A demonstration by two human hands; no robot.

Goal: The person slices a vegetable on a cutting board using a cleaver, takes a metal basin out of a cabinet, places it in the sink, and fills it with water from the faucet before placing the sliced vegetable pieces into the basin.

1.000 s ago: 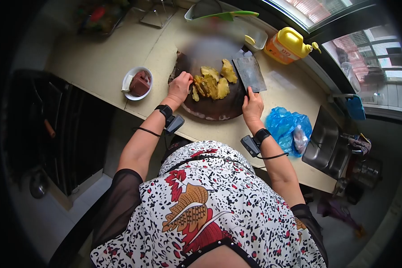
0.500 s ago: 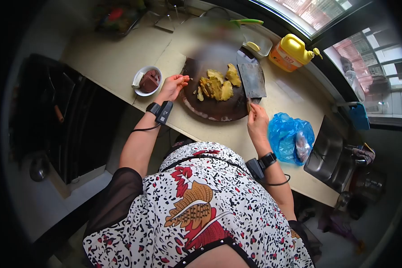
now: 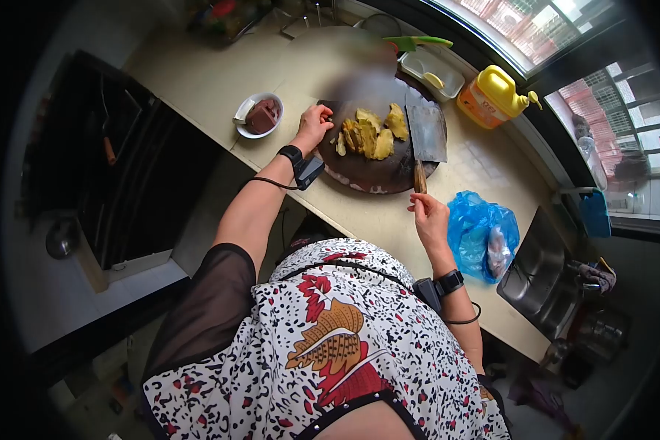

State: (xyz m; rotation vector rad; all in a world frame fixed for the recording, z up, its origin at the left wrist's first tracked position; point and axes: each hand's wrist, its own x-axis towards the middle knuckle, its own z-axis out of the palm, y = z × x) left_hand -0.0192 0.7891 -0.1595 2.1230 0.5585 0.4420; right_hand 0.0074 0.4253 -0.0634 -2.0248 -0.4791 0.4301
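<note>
Flattened yellow-brown pieces that look like ginger (image 3: 374, 136) lie in a loose pile on the round dark chopping board (image 3: 356, 180). A broad cleaver (image 3: 426, 133) rests flat on the board's right side, its wooden handle towards me. My right hand (image 3: 431, 221) is just below the handle's end, fingers partly curled and apart, no longer around it. At the board's left edge, my left hand (image 3: 314, 126) has its fingertips pinched together; anything between them is too small to name. Left of that hand stands a white bowl (image 3: 259, 133) holding a dark reddish-brown block (image 3: 262, 116).
A blue plastic bag (image 3: 469, 231) with something pale inside lies right of my right hand, beside the steel sink (image 3: 532, 257). Behind the board are a clear tray (image 3: 451, 81), a green-handled utensil (image 3: 422, 41) and a yellow jug (image 3: 493, 95). A blurred patch hides the board's far side.
My right hand has let go of the cleaver's handle and drawn back towards me. The cleaver stays on the board. My left hand remains by the board's left edge; the view has shifted slightly.
</note>
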